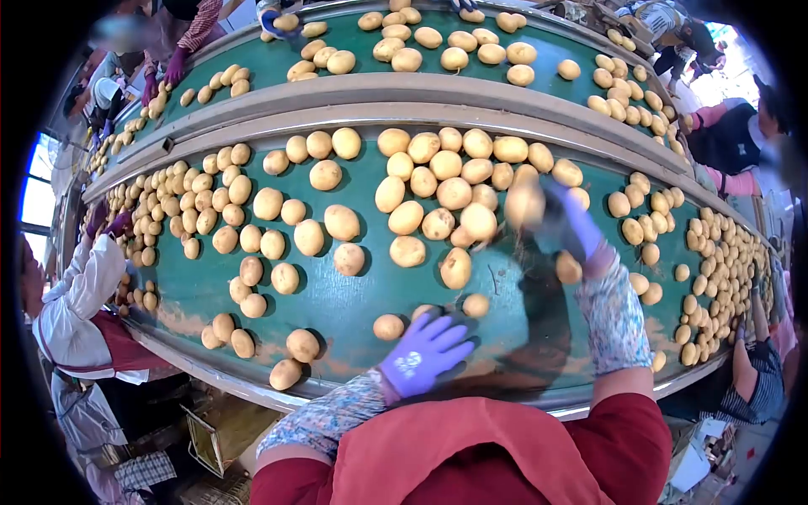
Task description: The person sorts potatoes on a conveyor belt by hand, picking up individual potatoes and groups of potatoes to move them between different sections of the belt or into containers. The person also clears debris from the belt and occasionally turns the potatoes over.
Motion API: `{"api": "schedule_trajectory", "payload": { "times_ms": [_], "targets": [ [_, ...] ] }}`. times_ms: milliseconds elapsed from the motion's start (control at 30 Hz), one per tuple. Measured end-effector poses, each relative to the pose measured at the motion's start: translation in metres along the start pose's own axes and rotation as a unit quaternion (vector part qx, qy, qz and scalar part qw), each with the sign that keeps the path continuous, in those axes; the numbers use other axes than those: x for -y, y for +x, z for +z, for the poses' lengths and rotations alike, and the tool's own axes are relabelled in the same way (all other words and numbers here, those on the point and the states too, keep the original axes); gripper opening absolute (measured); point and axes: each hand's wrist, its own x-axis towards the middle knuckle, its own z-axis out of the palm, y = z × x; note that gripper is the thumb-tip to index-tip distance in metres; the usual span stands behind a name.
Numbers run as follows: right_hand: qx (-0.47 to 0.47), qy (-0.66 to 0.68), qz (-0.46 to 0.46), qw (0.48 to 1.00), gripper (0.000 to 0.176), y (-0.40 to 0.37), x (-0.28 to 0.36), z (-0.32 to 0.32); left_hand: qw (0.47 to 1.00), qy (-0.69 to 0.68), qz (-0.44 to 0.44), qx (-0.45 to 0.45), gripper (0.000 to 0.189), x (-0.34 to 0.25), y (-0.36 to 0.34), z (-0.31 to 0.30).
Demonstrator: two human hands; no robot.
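Note:
My left hand (425, 353), in a purple glove, is spread flat over the near part of the green conveyor belt (353, 307). Its fingertips partly cover a small potato (422, 310), and another potato (388, 326) lies just left of it. Farther right, my right hand (566, 220) is smeared by motion, in a purple and dark glove. At its fingers is a blurred potato (525, 202), which appears gripped and raised above the belt. Beside it sits a dense cluster of potatoes (454, 194).
A wooden divider (404, 88) separates this belt from a second belt (551, 52) carrying more potatoes. Potatoes crowd the belt's right end (728, 261). Co-workers stand along both sides, including a person in a white top (80, 295) at left. A metal rail edges the belt.

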Motion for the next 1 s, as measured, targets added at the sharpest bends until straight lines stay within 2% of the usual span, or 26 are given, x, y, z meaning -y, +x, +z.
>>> {"api": "schedule_trajectory", "payload": {
  "times_ms": [33, 67, 133, 167, 200, 267, 300, 333, 400, 467, 533, 600, 667, 733, 767, 800, 833, 867, 900, 933, 967, 1000],
  "targets": [
    [-0.130, 0.120, 0.014, 0.984, 0.052, 0.016, 0.008, 0.000, 1.000, 0.017, 0.025, 0.008, 0.043, 0.001, 0.000, 0.004],
    [-0.258, 0.236, 0.025, 0.937, 0.048, 0.036, 0.017, -0.003, 0.998, 0.036, 0.051, 0.015, 0.041, 0.005, -0.002, 0.005],
    [-0.335, 0.074, -0.013, 0.939, 0.047, 0.076, -0.036, 0.007, 0.997, 0.070, 0.017, 0.030, 0.039, 0.017, -0.016, 0.004],
    [-0.285, -0.104, 0.039, 0.952, 0.047, 0.086, -0.055, 0.011, 0.995, 0.088, -0.005, 0.037, 0.039, 0.030, -0.024, -0.005],
    [-0.229, -0.283, 0.072, 0.929, 0.048, 0.096, -0.072, 0.015, 0.993, 0.103, -0.031, 0.045, 0.038, 0.042, -0.035, -0.015],
    [-0.251, -0.512, 0.006, 0.822, 0.052, 0.105, -0.063, 0.034, 0.982, 0.164, -0.082, -0.035, 0.037, 0.082, -0.056, -0.044],
    [-0.206, -0.484, 0.054, 0.849, 0.052, 0.113, -0.041, 0.038, 0.974, 0.190, -0.113, -0.058, 0.038, 0.099, -0.070, -0.061],
    [-0.182, -0.450, 0.036, 0.874, 0.053, 0.128, -0.060, 0.029, 0.963, 0.215, -0.144, -0.078, 0.039, 0.113, -0.085, -0.079],
    [-0.075, -0.367, 0.176, 0.910, 0.055, 0.141, -0.025, 0.032, 0.938, 0.256, -0.205, -0.110, 0.039, 0.142, -0.110, -0.108],
    [0.017, -0.409, 0.186, 0.893, 0.060, 0.149, -0.029, 0.035, 0.903, 0.359, -0.218, -0.091, 0.039, 0.183, -0.145, -0.129],
    [0.106, -0.316, 0.182, 0.925, 0.059, 0.132, -0.028, 0.061, 0.867, 0.375, -0.315, -0.090, 0.040, 0.213, -0.169, -0.158],
    [0.128, -0.354, 0.121, 0.919, 0.054, 0.103, 0.011, 0.118, 0.815, 0.430, -0.353, -0.160, 0.044, 0.246, -0.196, -0.174],
    [0.214, -0.321, 0.026, 0.922, 0.047, 0.076, 0.022, 0.163, 0.799, 0.316, -0.428, -0.280, 0.057, 0.248, -0.197, -0.196],
    [0.373, -0.330, -0.004, 0.867, 0.042, 0.071, 0.063, 0.193, 0.803, 0.221, -0.435, -0.342, 0.058, 0.245, -0.201, -0.205],
    [0.416, -0.277, 0.027, 0.866, 0.042, 0.072, 0.082, 0.196, 0.823, 0.222, -0.402, -0.333, 0.057, 0.236, -0.202, -0.207],
    [0.334, -0.189, 0.015, 0.923, 0.034, 0.073, 0.078, 0.197, 0.843, 0.221, -0.369, -0.322, 0.056, 0.225, -0.205, -0.206],
    [0.183, -0.074, 0.083, 0.977, 0.032, 0.077, 0.074, 0.193, 0.857, 0.188, -0.362, -0.314, 0.055, 0.217, -0.208, -0.199],
    [0.025, 0.044, 0.147, 0.988, 0.030, 0.083, 0.074, 0.192, 0.865, 0.231, -0.331, -0.296, 0.053, 0.194, -0.201, -0.196],
    [-0.067, 0.195, 0.121, 0.971, 0.030, 0.103, 0.082, 0.198, 0.888, 0.184, -0.304, -0.292, 0.052, 0.178, -0.199, -0.188],
    [-0.154, 0.341, 0.090, 0.923, 0.030, 0.124, 0.091, 0.204, 0.920, 0.090, -0.290, -0.246, 0.044, 0.150, -0.185, -0.194],
    [-0.087, 0.070, -0.002, 0.994, 0.033, 0.134, 0.085, 0.212, 0.938, -0.007, -0.283, -0.198, 0.036, 0.123, -0.171, -0.201],
    [-0.014, -0.162, -0.052, 0.985, 0.034, 0.131, 0.075, 0.230, 0.966, -0.011, -0.191, -0.176, 0.033, 0.119, -0.177, -0.178]
  ]
}}
